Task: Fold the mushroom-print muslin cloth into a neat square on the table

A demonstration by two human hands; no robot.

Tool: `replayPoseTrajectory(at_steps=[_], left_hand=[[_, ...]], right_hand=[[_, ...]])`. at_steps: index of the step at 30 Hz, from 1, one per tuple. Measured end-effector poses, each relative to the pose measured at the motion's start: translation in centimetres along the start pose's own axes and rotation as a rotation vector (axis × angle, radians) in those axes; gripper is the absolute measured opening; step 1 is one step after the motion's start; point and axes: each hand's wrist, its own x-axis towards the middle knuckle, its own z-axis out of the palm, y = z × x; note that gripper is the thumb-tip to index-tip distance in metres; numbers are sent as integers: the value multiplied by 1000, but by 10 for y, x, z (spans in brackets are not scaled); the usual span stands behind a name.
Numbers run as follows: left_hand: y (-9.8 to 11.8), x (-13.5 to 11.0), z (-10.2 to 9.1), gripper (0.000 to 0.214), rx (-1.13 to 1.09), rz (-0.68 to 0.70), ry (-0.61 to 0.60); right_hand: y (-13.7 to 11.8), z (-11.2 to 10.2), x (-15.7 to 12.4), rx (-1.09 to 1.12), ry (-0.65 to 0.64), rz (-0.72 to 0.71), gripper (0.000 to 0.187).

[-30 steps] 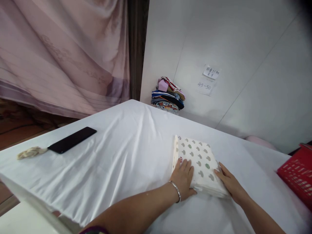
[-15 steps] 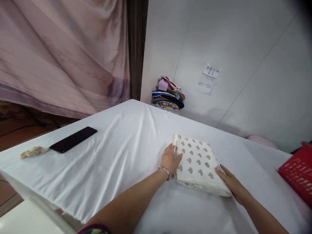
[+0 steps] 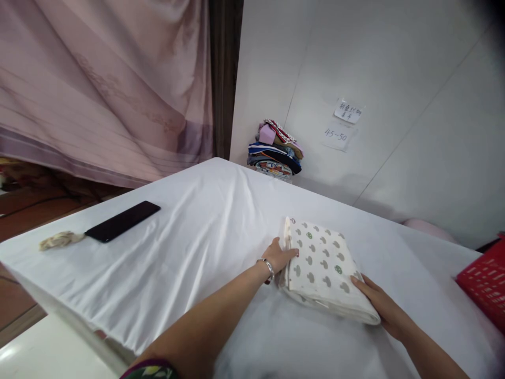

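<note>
A folded white cloth (image 3: 321, 263) printed with grey mushroom shapes and a few green marks lies on the white-covered table (image 3: 189, 252). My left hand (image 3: 279, 256), with a silver bracelet at its wrist, grips the cloth's left edge. Its thumb rests on top, and the other fingers go partly out of sight at the side. At the right near corner my right hand (image 3: 374, 302) pinches the cloth, thumb above and fingertips hidden beneath. Several layers show along the near fold.
To the left lies a black phone (image 3: 123, 221) with a pale fluffy strap (image 3: 59, 240). A stack of folded clothes (image 3: 275, 150) stands at the back by the wall with paper signs (image 3: 339, 136). A red plastic basket (image 3: 484, 281) is at the right edge.
My left hand has gone from lying spread against the cloth's left side to curling round that edge, thumb on top. My right hand stays at the right corner. The view has shifted slightly.
</note>
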Motion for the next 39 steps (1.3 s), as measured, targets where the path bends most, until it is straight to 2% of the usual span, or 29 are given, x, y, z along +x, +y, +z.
replayPoseTrajectory(at_steps=[4,7,10,12,14,16,19,22,24,26,30,33,37,39], left_hand=[[-2,3,-1,92,-37,26,44],[-3,7,-3,83,-23,34,103],[-5,10,-5,79,-37,7,104],[-6,11,-5,78,-42,-3,93],[-7,11,-5,77,-35,-1,91],[-7,11,-4,76,-18,6,94],[-7,11,-3,74,26,17,105],[-8,11,-3,74,64,31,111],[-9,12,-3,75,78,32,109],[-10,12,-4,76,78,28,104],[-11,13,-4,75,74,24,94],[-10,13,-4,74,75,8,84],[-10,13,-4,74,64,9,88],[-11,12,-5,73,70,18,86]], right_hand=[[-3,9,-12,55,-67,52,62],[-2,17,-22,17,-105,59,65],[0,15,-24,-135,-102,56,74],[0,9,-18,-339,-2,33,85],[-4,3,-9,-569,157,-88,90],[-12,4,0,-725,275,-304,83],[-28,25,15,-836,295,-606,70],[-34,58,31,-990,243,-753,68],[-29,75,42,-1123,177,-737,68],[-21,82,50,-1216,124,-700,68],[-19,76,56,-1238,88,-659,67],[-37,74,63,-1176,79,-661,65],[-77,88,90,-1072,38,-737,61],[-98,97,107,-1013,-26,-679,62]])
